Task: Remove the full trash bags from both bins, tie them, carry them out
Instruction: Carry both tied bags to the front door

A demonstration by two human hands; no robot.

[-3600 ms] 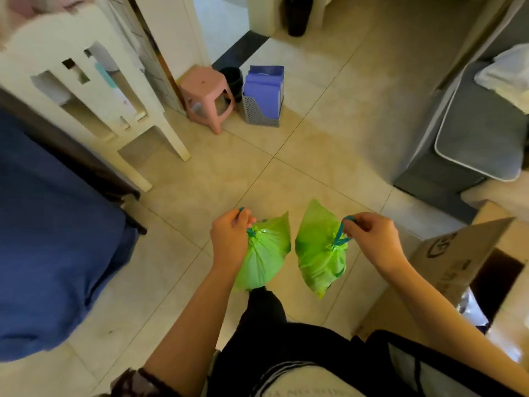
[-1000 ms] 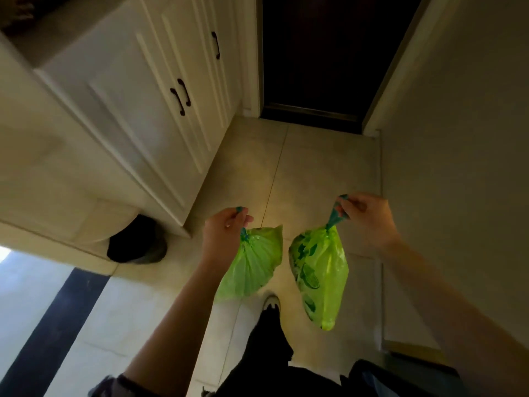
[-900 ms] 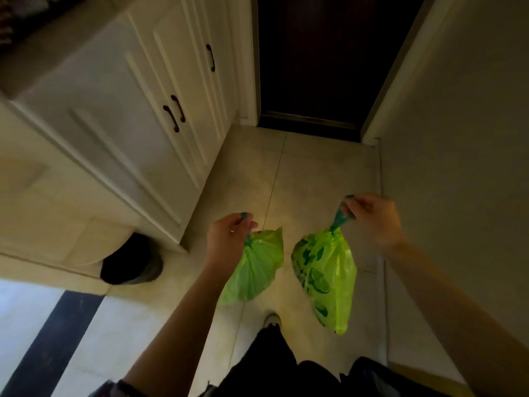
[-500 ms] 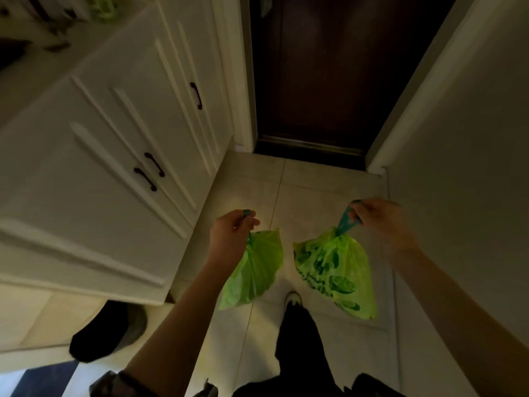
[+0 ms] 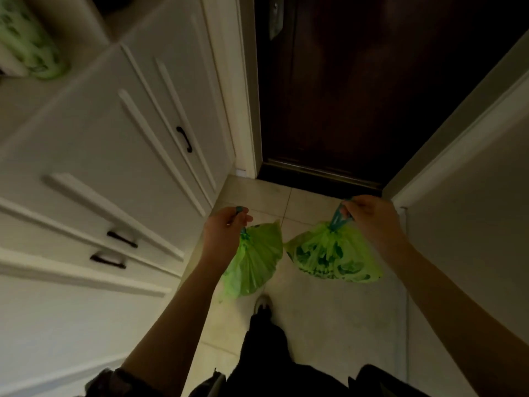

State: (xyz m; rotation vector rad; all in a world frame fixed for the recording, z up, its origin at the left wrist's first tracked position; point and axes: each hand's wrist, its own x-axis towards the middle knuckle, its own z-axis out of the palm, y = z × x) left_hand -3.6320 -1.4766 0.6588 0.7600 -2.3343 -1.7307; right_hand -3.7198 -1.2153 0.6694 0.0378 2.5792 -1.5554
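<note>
Both green trash bags hang in the air in front of the person, low over the tiled floor (image 5: pixel 320 325) and just short of the dark door (image 5: pixel 372 96). The left hand (image 5: pixel 221 234) has its grip curled round the teal drawstring (image 5: pixel 239 210) of the left bag (image 5: pixel 254 265); the right hand (image 5: pixel 372 216) pinches the teal loop (image 5: pixel 337 217) of the right bag (image 5: pixel 333 260) between fingers and thumb. The two sacks nearly touch at their inner edges. They look light to me: thin, soft film that crumples and swings, each carried easily from one small hold. The film would tear or slip if squeezed, so the gathered neck and drawstring are the sensible places to hold, and that is where both hands are. Both necks are cinched shut, so nothing should spill. The left bag is translucent and pleated, and I cannot make out what is in it; the right one bulges wider, with dark green patches that may be print or contents. The white cupboard (image 5: pixel 114 167) stands close on the left, doors closed, with something pale green (image 5: pixel 31 50) on its shelf above.
</note>
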